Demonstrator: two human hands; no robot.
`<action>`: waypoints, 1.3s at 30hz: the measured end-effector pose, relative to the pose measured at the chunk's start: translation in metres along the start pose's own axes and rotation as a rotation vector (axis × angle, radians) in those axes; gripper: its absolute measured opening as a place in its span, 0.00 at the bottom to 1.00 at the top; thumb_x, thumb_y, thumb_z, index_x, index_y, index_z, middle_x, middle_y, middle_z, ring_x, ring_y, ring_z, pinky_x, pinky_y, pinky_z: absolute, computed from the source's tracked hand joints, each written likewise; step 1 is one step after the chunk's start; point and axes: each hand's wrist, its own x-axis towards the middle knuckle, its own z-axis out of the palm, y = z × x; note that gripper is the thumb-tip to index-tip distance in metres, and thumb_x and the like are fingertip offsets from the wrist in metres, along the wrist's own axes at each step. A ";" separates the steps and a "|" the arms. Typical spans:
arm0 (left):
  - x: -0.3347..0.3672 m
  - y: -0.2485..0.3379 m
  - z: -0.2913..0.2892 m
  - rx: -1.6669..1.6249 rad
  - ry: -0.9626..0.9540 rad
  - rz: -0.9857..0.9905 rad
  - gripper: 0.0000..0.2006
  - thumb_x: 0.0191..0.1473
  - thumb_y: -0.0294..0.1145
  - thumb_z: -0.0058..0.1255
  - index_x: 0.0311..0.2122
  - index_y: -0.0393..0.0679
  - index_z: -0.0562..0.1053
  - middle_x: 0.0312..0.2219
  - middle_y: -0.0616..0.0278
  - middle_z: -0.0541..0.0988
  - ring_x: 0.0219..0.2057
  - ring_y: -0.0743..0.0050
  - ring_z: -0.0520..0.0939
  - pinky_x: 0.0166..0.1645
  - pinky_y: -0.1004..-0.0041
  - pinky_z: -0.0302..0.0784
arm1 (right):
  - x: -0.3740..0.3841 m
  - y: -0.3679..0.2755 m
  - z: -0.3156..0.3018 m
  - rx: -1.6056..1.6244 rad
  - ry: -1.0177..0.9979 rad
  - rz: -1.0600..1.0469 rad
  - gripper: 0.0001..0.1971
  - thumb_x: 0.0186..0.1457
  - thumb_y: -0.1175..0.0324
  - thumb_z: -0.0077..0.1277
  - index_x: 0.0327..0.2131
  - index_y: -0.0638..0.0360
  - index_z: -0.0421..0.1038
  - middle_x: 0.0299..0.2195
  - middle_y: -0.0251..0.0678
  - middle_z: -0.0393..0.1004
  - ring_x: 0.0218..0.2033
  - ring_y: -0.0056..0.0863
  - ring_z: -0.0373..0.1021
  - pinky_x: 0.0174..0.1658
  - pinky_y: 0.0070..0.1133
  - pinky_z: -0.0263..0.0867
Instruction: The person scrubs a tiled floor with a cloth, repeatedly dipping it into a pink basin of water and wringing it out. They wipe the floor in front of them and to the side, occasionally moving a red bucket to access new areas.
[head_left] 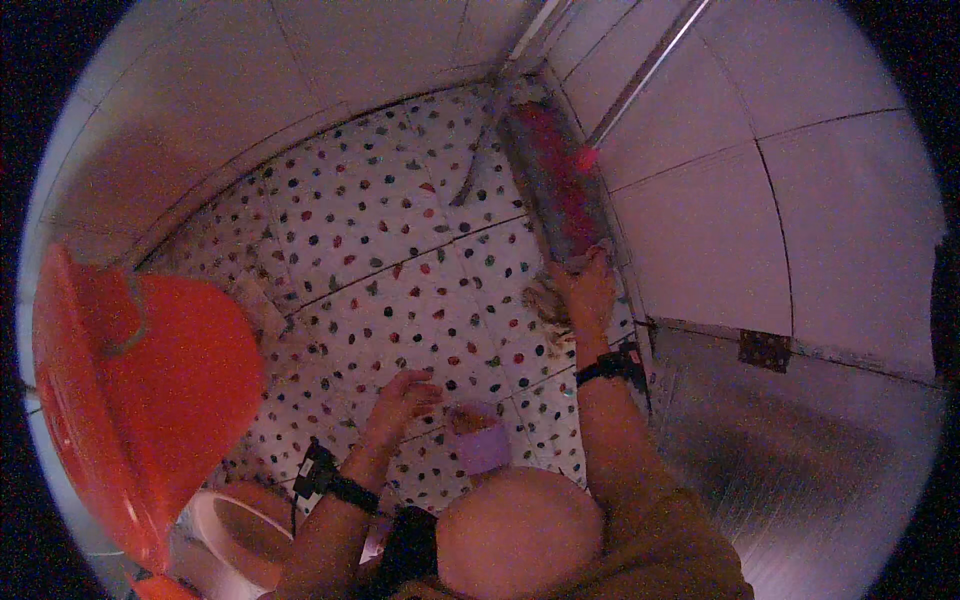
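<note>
Leaving the purple container upright helps; just beyond, the left hand looks empty, fingers loosely spread. Farther, the right hand should stay steady at the near end of the grey-and-red strip along the wall; whether its grip pinches anything, I cannot tell.

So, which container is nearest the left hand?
The small purple container, just right of the left hand; the large red container and pale round container are farther away, leftward.

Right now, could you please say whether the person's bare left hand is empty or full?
It looks empty: the bare left hand has loosely bent fingers over the white floor with coloured spots, nothing visible between them.
</note>
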 end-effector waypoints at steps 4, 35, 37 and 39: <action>0.012 -0.006 0.001 -0.048 -0.017 -0.013 0.19 0.64 0.39 0.53 0.56 0.44 0.69 0.47 0.54 0.81 0.49 0.63 0.82 0.56 0.63 0.75 | 0.001 -0.014 0.004 0.009 0.111 0.056 0.52 0.43 0.45 0.71 0.64 0.68 0.58 0.59 0.56 0.68 0.59 0.56 0.64 0.61 0.41 0.62; -0.013 0.021 -0.038 0.042 0.173 0.022 0.21 0.59 0.40 0.56 0.55 0.42 0.72 0.41 0.60 0.83 0.41 0.71 0.82 0.47 0.70 0.75 | 0.010 0.131 -0.040 -0.548 -0.630 -0.528 0.27 0.53 0.58 0.61 0.55 0.60 0.72 0.44 0.48 0.78 0.49 0.55 0.72 0.50 0.39 0.73; -0.018 0.029 -0.033 0.016 0.186 0.013 0.21 0.60 0.40 0.56 0.54 0.42 0.72 0.41 0.61 0.83 0.41 0.72 0.82 0.47 0.71 0.74 | 0.002 0.112 -0.063 -0.366 -0.539 -0.085 0.27 0.54 0.59 0.61 0.55 0.61 0.71 0.44 0.52 0.77 0.48 0.58 0.71 0.50 0.41 0.72; -0.021 0.039 -0.026 -0.037 0.183 0.017 0.20 0.60 0.40 0.55 0.54 0.43 0.72 0.41 0.62 0.83 0.41 0.73 0.82 0.46 0.71 0.74 | -0.005 0.093 -0.072 -0.201 -0.312 0.061 0.28 0.56 0.59 0.60 0.56 0.62 0.69 0.47 0.55 0.75 0.51 0.58 0.69 0.54 0.42 0.69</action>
